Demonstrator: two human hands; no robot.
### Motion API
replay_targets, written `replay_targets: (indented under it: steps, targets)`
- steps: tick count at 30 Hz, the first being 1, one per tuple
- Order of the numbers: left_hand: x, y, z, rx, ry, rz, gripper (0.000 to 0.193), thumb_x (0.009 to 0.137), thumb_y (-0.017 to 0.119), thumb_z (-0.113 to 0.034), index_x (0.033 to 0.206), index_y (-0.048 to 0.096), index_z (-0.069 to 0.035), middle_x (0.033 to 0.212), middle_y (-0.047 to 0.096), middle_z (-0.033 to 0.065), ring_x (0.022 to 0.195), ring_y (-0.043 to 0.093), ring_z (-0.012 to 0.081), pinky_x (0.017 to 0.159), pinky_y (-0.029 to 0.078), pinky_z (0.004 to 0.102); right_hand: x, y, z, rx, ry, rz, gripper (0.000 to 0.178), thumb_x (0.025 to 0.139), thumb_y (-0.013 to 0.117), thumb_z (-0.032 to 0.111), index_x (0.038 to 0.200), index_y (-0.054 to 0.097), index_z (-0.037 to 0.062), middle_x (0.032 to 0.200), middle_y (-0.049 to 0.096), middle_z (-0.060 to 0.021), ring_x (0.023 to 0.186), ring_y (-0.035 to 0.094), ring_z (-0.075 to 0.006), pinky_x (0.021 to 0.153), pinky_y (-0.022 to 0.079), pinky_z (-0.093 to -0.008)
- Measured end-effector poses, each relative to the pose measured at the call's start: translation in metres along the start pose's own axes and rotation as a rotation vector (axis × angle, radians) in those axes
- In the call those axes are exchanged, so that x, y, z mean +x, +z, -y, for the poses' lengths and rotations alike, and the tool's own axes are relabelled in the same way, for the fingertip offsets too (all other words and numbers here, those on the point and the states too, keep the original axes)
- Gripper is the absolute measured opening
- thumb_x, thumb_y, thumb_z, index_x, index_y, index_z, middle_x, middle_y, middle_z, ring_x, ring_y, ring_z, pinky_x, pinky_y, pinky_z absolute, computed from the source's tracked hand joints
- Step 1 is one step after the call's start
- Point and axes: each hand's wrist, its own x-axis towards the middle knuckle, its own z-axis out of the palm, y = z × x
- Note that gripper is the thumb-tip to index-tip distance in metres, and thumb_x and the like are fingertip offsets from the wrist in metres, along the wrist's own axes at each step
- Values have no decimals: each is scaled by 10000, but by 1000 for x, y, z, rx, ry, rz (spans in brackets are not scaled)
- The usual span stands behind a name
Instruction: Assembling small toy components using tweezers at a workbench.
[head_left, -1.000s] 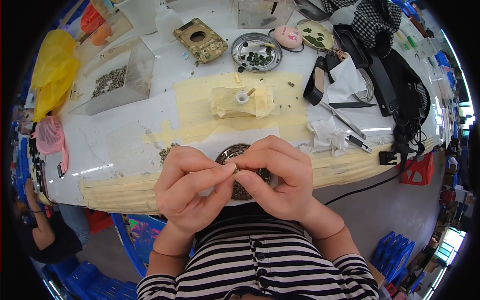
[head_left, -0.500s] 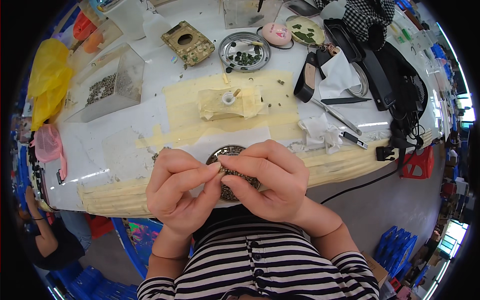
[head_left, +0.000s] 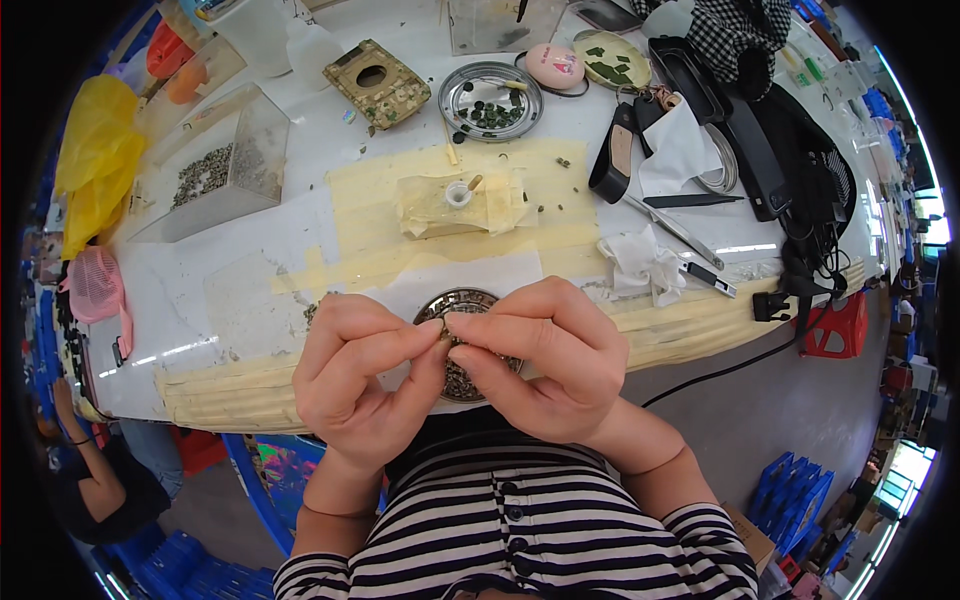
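Observation:
My left hand (head_left: 368, 375) and my right hand (head_left: 550, 365) face each other in front of my body, thumb and forefinger of each pinched together. Their fingertips nearly meet over a round metal dish (head_left: 440, 298) of small grey-brown pieces. A tiny pale bit shows at the left fingertips; its kind is too small to tell. Whether the right fingertips also grip something is hidden. The hands cover much of the dish, which rests at the table's near edge on white paper (head_left: 400, 283).
Beyond stands a taped block (head_left: 425, 222) with a small white cup (head_left: 458, 195). A metal plate (head_left: 535, 115) of dark green pieces and a camouflage-patterned box (head_left: 385, 100) are farther back. A clear bin (head_left: 262, 165) sits left; tweezers (head_left: 675, 230) and a utility knife (head_left: 708, 280) lie right.
My right hand has shifted slightly right and up, widening the small gap between the fingertips. My left hand stays almost in place.

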Motion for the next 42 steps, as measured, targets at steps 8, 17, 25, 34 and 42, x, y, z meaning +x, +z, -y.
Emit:
replay_targets:
  steps: [8,17,25,34,42]
  targets:
    - [1,-3,-1,-7,30,21,284,632,737,82,882,692,-44,759,574,30,681,521,163,586,411,265,2,0,-3,145,138,103,233,670,761,32,891,689,27,754,596,-69,628,583,-177,522,464,-262]
    - [1,-1,0,9,-12,9,262,636,740,80,870,689,-29,758,576,43,688,528,170,588,416,266,-1,-2,3,-17,41,9,222,665,761,17,878,701,36,758,596,-64,621,574,-171,521,459,-258]
    - [1,-3,0,-23,-16,5,260,638,740,80,866,691,-36,756,585,41,686,537,167,593,416,260,3,-1,3,30,129,74,167,732,708,-4,898,695,7,765,596,-84,617,575,-164,524,457,-249]
    - [2,-5,-1,-52,12,46,278,637,750,72,882,701,-52,774,593,39,689,545,162,588,419,263,8,-4,2,130,200,177,91,810,653,12,891,691,-2,762,590,-87,625,567,-152,547,450,-241]
    - [-4,-18,-6,88,-93,144,238,643,754,59,851,706,-45,764,579,44,691,544,162,586,422,256,6,-20,-4,-33,141,2,82,831,644,41,876,693,-7,753,596,-77,621,549,-136,560,439,-236]
